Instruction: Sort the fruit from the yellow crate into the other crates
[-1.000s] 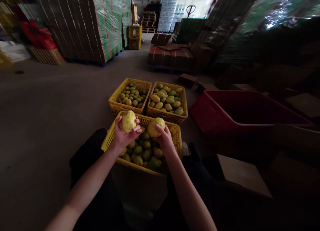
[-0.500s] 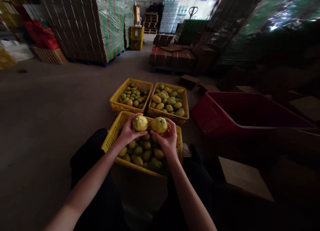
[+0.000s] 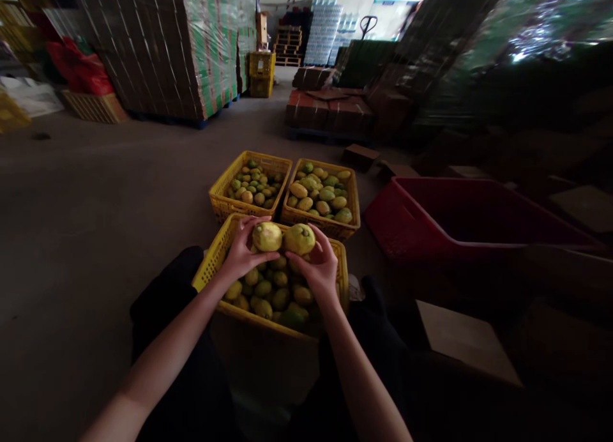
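My left hand (image 3: 243,253) is closed around a yellow papaya (image 3: 267,236), thumb below and fingers above. A greener-yellow papaya (image 3: 299,239) is gripped in my right hand (image 3: 320,266), its stem end facing me. The two fruits are held side by side, almost touching, over the near yellow crate (image 3: 211,263). Inside that crate lie several yellow-green papayas (image 3: 263,289), partly covered by my hands and wrists.
Two more yellow crates stand just beyond, the left one (image 3: 220,202) and the right one (image 3: 353,205), both holding fruit. To the right are a red bin (image 3: 397,218) and a cardboard flap (image 3: 464,336). Wrapped carton stacks (image 3: 153,52) rise behind.
The right-hand papaya has turned slightly and come a little left, closer to the other one. My left hand keeps its papaya nearly in place. The view has shifted very slightly.
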`<state>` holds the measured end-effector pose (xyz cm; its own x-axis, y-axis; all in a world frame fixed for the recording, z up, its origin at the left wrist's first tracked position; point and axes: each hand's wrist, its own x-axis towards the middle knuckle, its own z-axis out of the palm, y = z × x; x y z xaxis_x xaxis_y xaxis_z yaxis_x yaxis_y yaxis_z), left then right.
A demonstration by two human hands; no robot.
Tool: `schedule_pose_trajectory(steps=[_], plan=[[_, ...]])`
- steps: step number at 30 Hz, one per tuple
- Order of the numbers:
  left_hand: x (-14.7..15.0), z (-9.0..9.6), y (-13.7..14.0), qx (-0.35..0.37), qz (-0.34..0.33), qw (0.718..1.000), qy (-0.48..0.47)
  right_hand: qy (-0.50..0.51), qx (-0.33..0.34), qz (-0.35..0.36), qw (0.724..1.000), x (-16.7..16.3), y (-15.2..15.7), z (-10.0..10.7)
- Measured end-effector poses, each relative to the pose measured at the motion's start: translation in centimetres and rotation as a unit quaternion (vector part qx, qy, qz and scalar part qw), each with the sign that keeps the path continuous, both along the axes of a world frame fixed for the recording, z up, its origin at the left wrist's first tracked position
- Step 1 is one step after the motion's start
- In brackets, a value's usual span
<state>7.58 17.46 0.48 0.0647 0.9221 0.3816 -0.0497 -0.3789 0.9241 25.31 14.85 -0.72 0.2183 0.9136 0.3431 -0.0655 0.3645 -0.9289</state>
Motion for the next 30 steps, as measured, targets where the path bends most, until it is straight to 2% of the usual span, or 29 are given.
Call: schedule_pose_trajectory(steps=[4, 7, 12, 17, 24, 30], plan=[[0.0, 0.0, 0.3, -0.136, -0.058, 0.976, -0.159, 0.120, -0.044, 0.031, 0.991, 0.0, -0.2, 0.5], [-0.3, 0.0, 0.5, -0.201, -0.097, 0.947, -0.231, 0.166, -0.086, 0.054, 0.981, 0.2, -0.2, 0.9], [-0.5, 0.2, 0.6, -0.298, -0.120, 0.902, -0.287, 0.218, -0.122, 0.070, 0.966, 0.5, -0.1, 1.1], [-0.4, 0.4, 0.6, -0.383, -0.082, 0.867, -0.310, 0.245, -0.144, 0.095, 0.954, 0.8, 0.0, 1.0], [-1.8, -0.7, 1.1, -0.392, -0.165, 0.876, -0.228, 0.240, -0.146, 0.092, 0.955, 1.4, 0.2, 0.8], [-2.7, -1.6, 1.4, -0.354, -0.204, 0.894, -0.184, 0.210, -0.142, 0.105, 0.962, 1.8, 0.3, 0.3]])
